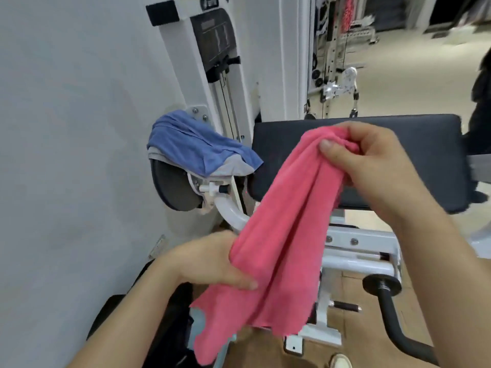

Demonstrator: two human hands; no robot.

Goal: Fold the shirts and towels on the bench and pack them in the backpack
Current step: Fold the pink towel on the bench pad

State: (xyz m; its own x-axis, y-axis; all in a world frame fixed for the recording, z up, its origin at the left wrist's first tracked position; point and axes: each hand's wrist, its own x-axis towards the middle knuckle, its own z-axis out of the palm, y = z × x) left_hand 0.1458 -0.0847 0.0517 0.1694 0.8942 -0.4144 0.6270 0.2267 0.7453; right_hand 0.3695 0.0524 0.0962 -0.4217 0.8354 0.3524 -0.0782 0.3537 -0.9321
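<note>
Setting: gym, black bench pad (438,134) far right.
Right hand (377,166): pinches pink towel (287,235) top, letting it hang straight.
Left hand (210,261): grips lower edge, likely for folding.
Blue shirt (196,147): left, waiting.

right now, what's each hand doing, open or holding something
Left hand: grips the lower part of the pink towel, thumb on top.
Right hand: pinches the bunched upper end of the same towel.

One wide-angle view, worn on the head, looks forward and down from close above the left grip (210,261), the right grip (372,166) and the pink towel (287,235) they hold. Just beyond, it faces the near edge of the black desk (411,134).
</note>
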